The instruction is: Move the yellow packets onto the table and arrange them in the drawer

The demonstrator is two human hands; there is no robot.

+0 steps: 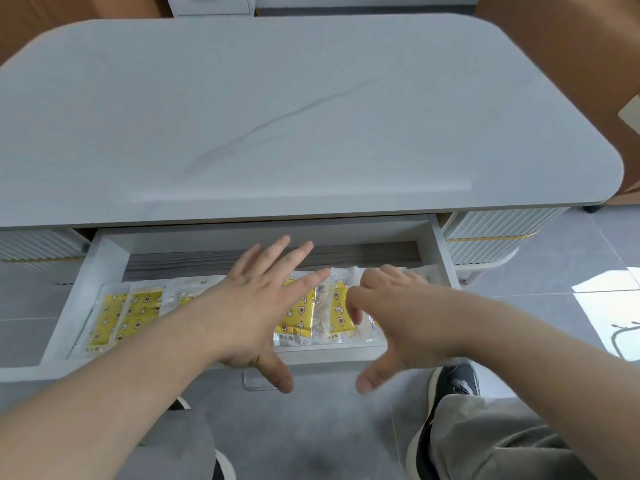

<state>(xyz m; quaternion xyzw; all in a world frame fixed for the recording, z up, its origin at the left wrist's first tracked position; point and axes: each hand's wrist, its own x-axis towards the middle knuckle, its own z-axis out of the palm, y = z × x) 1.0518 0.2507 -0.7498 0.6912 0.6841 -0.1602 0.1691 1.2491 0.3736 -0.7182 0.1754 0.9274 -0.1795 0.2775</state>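
Item: yellow star-printed plastic packets (129, 315) with clear edges, lying flat in a row along the drawer floor, lower middle of the frame; several were partly hidden beneath the hands.
Container: white pull-out drawer (104, 261), standing open below the near edge of the tabletop, with a clear handle (254, 384) at its front.
Surface: pale grey marble-look tabletop (311, 116), filling the upper half of the frame.
Left hand (256, 306): palm down over the centre packets, fingers (298, 254) straight and spread, gripping nothing.
Right hand (398, 317): over the right-hand packets, blurred, fingers loosely bent, thumb splayed wide, no grip seen.
Stage (judged): packets were in the drawer, and the hands were set to gather or level them.
Risk (judged): the slick film could slide under flat palms, so packets might overlap, bunch at the right wall or slip behind the row; a hasty scoop could crumple them.
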